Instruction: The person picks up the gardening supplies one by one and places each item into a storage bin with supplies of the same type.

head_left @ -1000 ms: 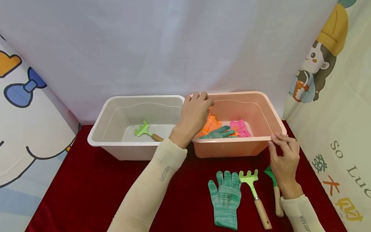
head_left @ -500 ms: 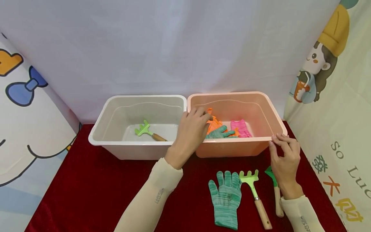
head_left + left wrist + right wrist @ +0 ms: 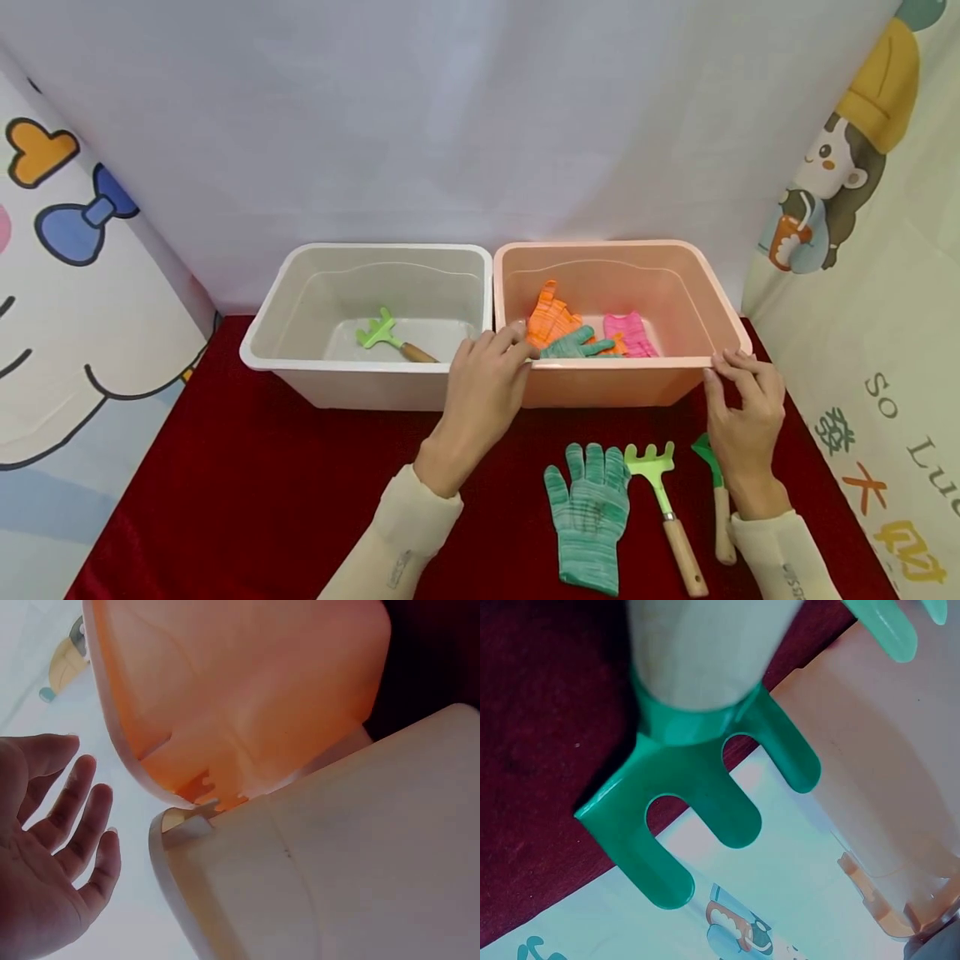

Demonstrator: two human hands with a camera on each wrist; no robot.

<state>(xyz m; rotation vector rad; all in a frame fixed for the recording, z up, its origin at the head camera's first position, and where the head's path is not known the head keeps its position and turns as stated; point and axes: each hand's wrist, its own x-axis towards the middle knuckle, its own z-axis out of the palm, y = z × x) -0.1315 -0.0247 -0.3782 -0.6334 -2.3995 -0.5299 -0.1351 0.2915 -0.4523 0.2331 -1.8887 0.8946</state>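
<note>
My left hand (image 3: 487,383) is over the adjoining front corners of a grey-white plastic tub (image 3: 375,389) and a peach tub (image 3: 600,384). In the left wrist view its fingers (image 3: 90,825) are loosely bent, apart from the rims, with nothing between them. At the peach tub's front right corner, my right hand (image 3: 746,417) pinches the rim, fingers on top and thumb in front. Inside the peach tub lie an orange glove (image 3: 551,319), a teal glove (image 3: 573,343) and a pink glove (image 3: 632,335). The grey-white tub contains a light green hand rake (image 3: 382,331) with a wooden handle.
On the dark red cloth (image 3: 300,500) lie a green knitted glove (image 3: 592,517) and another light green hand rake (image 3: 663,500). A darker green tool (image 3: 722,500), three-pronged in the right wrist view, lies beside my right wrist. A pale curtain (image 3: 375,125) hangs behind the tubs.
My left hand has come down and toward me, from above the peach tub's back left corner to its front left corner. My right hand stays on the rim. The view has shifted slightly.
</note>
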